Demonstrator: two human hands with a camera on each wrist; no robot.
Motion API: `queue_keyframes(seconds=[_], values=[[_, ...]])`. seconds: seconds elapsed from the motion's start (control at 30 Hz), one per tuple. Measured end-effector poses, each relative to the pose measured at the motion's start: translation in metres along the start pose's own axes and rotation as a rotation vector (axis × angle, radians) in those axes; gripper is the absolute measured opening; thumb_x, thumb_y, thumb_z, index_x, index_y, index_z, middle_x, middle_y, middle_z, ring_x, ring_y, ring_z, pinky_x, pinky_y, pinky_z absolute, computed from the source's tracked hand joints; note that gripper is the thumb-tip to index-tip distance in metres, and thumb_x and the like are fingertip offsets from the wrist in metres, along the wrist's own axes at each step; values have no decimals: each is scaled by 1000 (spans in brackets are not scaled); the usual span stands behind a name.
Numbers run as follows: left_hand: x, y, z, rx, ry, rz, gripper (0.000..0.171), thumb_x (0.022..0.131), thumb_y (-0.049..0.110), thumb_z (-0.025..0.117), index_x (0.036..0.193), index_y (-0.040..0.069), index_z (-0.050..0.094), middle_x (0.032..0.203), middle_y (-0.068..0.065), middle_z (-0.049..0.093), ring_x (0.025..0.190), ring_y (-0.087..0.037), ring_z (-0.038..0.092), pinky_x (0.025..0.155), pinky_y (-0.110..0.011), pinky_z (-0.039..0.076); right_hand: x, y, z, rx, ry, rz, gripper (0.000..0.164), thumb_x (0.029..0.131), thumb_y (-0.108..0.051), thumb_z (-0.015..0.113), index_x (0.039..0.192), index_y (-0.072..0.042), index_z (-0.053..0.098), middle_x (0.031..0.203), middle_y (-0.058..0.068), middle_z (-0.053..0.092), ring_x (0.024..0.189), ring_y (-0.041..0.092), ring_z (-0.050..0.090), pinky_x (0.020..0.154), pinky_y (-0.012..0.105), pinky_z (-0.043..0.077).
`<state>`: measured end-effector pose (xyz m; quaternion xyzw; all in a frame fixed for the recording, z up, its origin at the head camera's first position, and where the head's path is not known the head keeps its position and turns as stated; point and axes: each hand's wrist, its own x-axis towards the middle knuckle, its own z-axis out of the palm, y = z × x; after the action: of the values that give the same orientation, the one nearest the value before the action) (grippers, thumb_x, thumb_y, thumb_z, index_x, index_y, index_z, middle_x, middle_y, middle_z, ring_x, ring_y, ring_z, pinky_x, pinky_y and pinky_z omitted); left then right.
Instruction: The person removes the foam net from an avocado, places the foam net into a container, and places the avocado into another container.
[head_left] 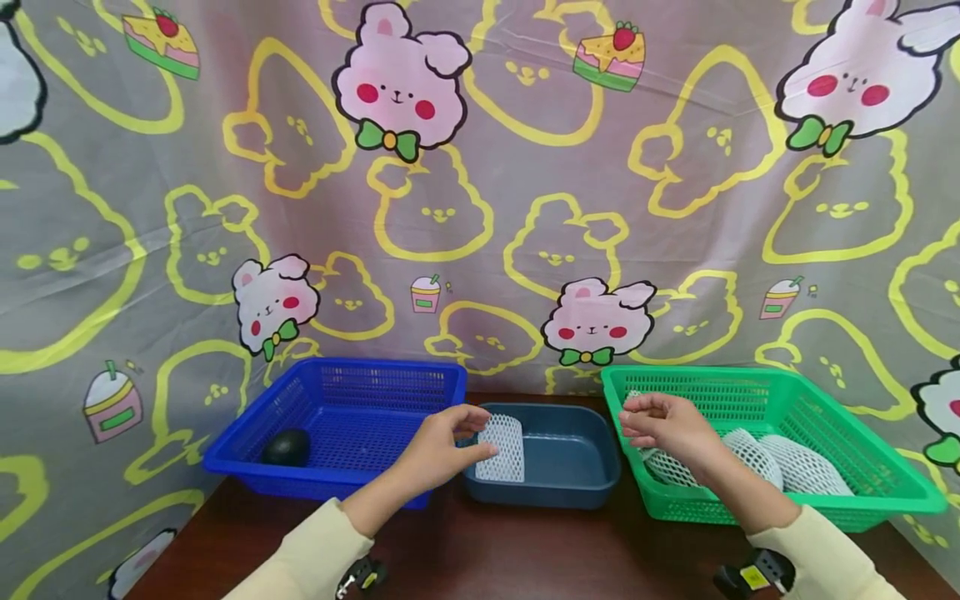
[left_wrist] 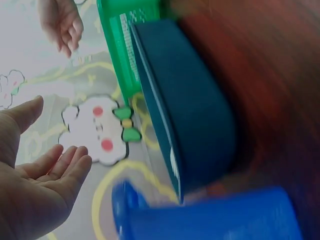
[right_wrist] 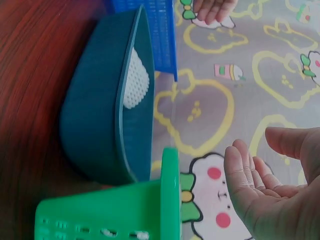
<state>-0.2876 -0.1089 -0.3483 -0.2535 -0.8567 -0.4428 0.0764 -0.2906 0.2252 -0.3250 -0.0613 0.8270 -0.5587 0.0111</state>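
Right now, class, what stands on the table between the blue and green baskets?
In the head view, a dark teal bin stands there, with white foam netting inside.

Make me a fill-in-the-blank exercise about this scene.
The dark round object lies in the ____ basket.
In the head view, white mesh lies at the ____ end of the tray.
There, the green basket stands on the tray's ____ side.
The left hand and right hand hold ____.
Missing: blue; left; right; nothing.

Netting point(head_left: 810, 465) in green basket point(head_left: 877, 502), partly behind right forearm point(head_left: 738, 492)
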Motion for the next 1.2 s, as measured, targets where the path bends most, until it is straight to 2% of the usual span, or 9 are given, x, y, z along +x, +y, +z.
queue_keyframes(seconds=[0.17, 0.33, 0.47, 0.63, 0.7, 0.8, 0.97, 1.2], values=[[7, 10, 30, -91, -61, 5, 39, 88, 28, 73, 119, 6, 63, 114, -5, 65, 108, -24, 62, 92, -35, 49, -2, 9, -14, -18, 34, -5, 44, 96, -21, 63, 121, 13, 51, 108, 21, 64, 94, 28, 68, 74, 33, 56], [15, 17, 59, -217, -115, -22, 36, 88, 25, 74, 117, 7, 64, 110, -1, 66, 106, -22, 62, 91, -30, 49, -5, 20, -30, -60, 50, -8, 48, 97, -24, 61, 123, 15, 49, 108, 20, 65, 93, 28, 68, 76, 36, 56], [22, 21, 81, -319, -132, -24, 33, 88, 21, 74, 115, 5, 65, 105, 0, 67, 100, -18, 64, 84, -25, 51, -8, 29, -43, -109, 75, -13, 50, 98, -26, 60, 124, 15, 47, 113, 24, 62, 97, 30, 66, 79, 38, 55], [25, 24, 104, -408, -179, -59, 31, 89, 18, 72, 114, 3, 65, 100, 3, 68, 90, -7, 63, 77, -22, 52, -10, 39, -60, -175, 119, -11, 53, 99, -30, 58, 124, 14, 47, 109, 22, 64, 97, 31, 66, 78, 38, 55], [25, 27, 112, -430, -189, -73, 31, 89, 18, 72, 114, 2, 65, 100, 2, 68, 88, -5, 63, 75, -21, 52, -12, 42, -67, -216, 136, -3, 55, 98, -34, 58, 124, 13, 48, 108, 20, 64, 95, 30, 66, 78, 39, 55], [27, 31, 124, -457, -186, -76, 30, 88, 15, 72, 113, 0, 66, 99, 1, 69, 86, -5, 64, 74, -20, 51, -14, 47, -78, -274, 168, 4, 57, 98, -36, 57, 124, 13, 48, 109, 24, 64, 91, 29, 67, 77, 41, 55], [30, 37, 140, -488, -216, -106, 32, 88, 12, 72, 115, -2, 64, 98, -2, 69, 84, -4, 64, 70, -19, 51, -18, 56, -105, -399, 220, 16, 63, 98, -43, 54, 124, 15, 47, 109, 31, 61, 88, 36, 66, 73, 47, 53], [32, 41, 159, -515, -219, -182, 41, 87, 13, 73, 122, -3, 61, 95, 3, 69, 86, -5, 65, 76, -22, 52, -19, 71, -139, -550, 304, 23, 64, 97, -43, 55, 120, 16, 49, 108, 37, 57, 87, 43, 61, 64, 47, 49]])
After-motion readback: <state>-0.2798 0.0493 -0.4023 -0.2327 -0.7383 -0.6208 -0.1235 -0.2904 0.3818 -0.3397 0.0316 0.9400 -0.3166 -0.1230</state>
